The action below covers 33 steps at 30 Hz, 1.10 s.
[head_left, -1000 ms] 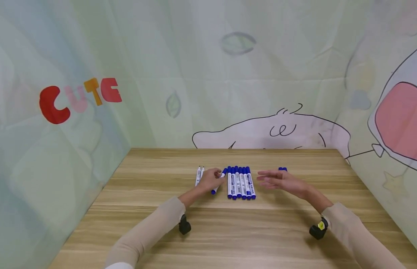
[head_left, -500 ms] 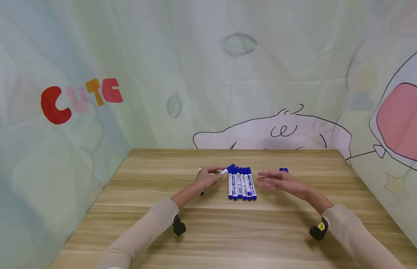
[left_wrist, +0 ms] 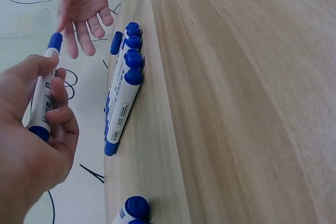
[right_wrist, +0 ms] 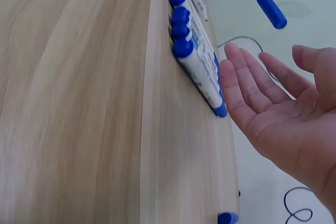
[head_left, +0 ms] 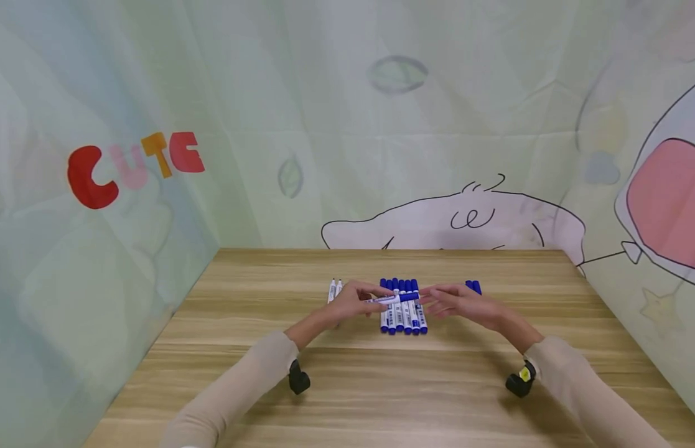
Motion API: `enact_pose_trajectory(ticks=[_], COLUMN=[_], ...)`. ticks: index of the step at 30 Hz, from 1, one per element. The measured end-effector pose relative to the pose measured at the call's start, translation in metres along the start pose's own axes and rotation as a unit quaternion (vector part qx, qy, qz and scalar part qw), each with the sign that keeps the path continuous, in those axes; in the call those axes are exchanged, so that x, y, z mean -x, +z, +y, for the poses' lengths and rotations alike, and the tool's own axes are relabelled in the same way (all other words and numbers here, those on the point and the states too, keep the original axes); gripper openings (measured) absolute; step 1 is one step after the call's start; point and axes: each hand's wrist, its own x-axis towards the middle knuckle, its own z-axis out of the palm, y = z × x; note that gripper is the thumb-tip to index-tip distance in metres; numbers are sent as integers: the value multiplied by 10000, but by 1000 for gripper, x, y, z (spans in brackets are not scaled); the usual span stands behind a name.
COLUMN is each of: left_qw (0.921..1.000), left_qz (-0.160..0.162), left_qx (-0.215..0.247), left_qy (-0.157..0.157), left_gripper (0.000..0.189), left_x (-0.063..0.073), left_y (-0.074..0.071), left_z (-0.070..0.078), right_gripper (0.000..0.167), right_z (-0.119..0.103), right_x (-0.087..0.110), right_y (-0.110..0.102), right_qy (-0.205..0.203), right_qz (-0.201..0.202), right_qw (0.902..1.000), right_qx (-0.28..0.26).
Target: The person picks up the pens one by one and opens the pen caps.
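My left hand (head_left: 349, 302) holds a whiteboard marker (head_left: 400, 298) between thumb and fingers, white-barrelled, its blue cap (left_wrist: 55, 41) fitted and pointing right. It is raised over a row of capped blue markers (head_left: 399, 320) lying side by side on the table. Facing it from the right is my right hand (head_left: 465, 302), palm turned toward the marker, fingers loosely extended and holding nothing. In the right wrist view a gap shows between those fingers (right_wrist: 247, 74) and the cap end (right_wrist: 272, 11).
Two uncapped white markers (head_left: 333, 290), tips pointing away, lie left of the row, partly behind the left hand. Two loose blue caps (head_left: 473, 286) lie beyond the right hand. A printed cloth (head_left: 257, 155) rises along the wooden table's (head_left: 403, 386) back and sides.
My left hand has lifted the marker from the table left of the row and swung its cap end round to the right. My right hand has shifted slightly left toward it.
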Motion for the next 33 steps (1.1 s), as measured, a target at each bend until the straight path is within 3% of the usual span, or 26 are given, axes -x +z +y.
enact_pose_trajectory(ticks=[8,14,23,30,33], left_qw=[9994,9991,9991,9983,9975], left_qz=[-220,-200,-182,-190,-213], left_qx=[-236,-364,-348,-439,-585], left_qy=[114,11,171,331,334], left_gripper=[33,32,30,28,26], left_x=[-3,-5,-9,-5,-5], left_y=[8,10,12,13,13], left_z=[4,6,7,6,4], right_gripper=[56,53,45,42,41], right_z=[-8,-13,-19,-16,-12], right_x=[-8,-12,-15,-21,-22], right_y=[14,19,24,33,37], right_qy=[127,256,258,148,-137], right_qz=[-170,-248,-466,-546,-687], right_qw=[9998,9992,9970,9943,9906], right_qx=[20,189,563,908,1173])
